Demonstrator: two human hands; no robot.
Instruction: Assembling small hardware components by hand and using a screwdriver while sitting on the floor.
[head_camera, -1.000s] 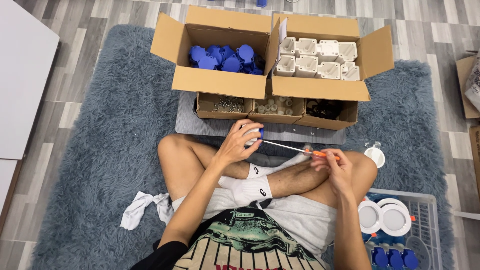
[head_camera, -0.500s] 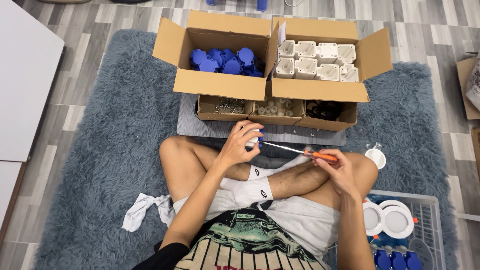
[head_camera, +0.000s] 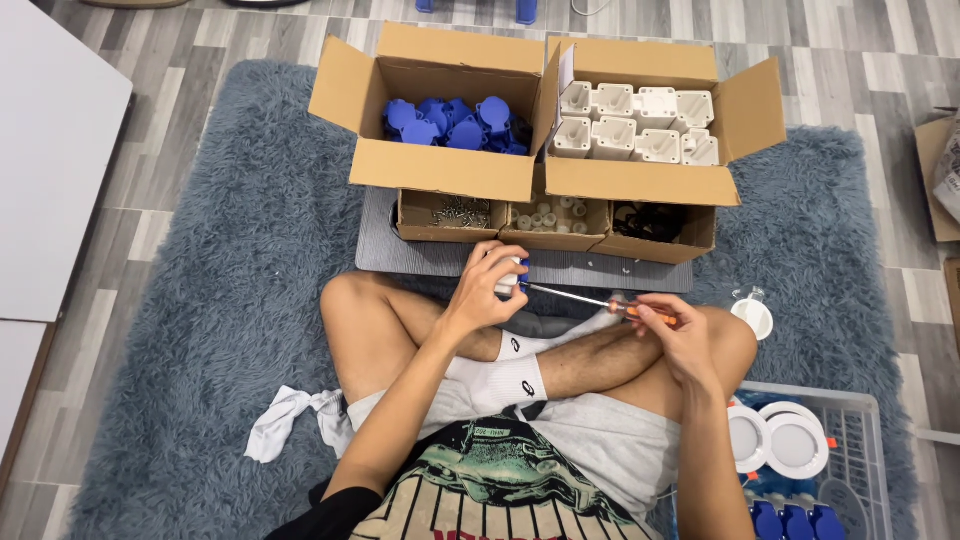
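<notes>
I sit cross-legged on a grey shaggy rug. My left hand (head_camera: 485, 290) grips a small white and blue part (head_camera: 512, 276) above my knees. An orange-handled screwdriver (head_camera: 590, 300) is held in my right hand (head_camera: 672, 335), and its tip reaches the part. Just ahead stands a cardboard box of blue parts (head_camera: 450, 122) beside a cardboard box of white housings (head_camera: 640, 125). In front of these lie three small open trays: screws (head_camera: 460, 212), small pale pieces (head_camera: 555, 215) and black pieces (head_camera: 650, 222).
A grey board (head_camera: 420, 258) lies under the small trays. A white basket (head_camera: 850, 470) at my right holds round white discs and blue parts. A white cap (head_camera: 752, 316) rests on the rug. A white cloth (head_camera: 290, 420) lies by my left thigh. A white panel (head_camera: 50, 170) lies left.
Both hands stayed together on the part and screwdriver, shifting slightly; the screwdriver's angle changed a little. The view moved slightly.
</notes>
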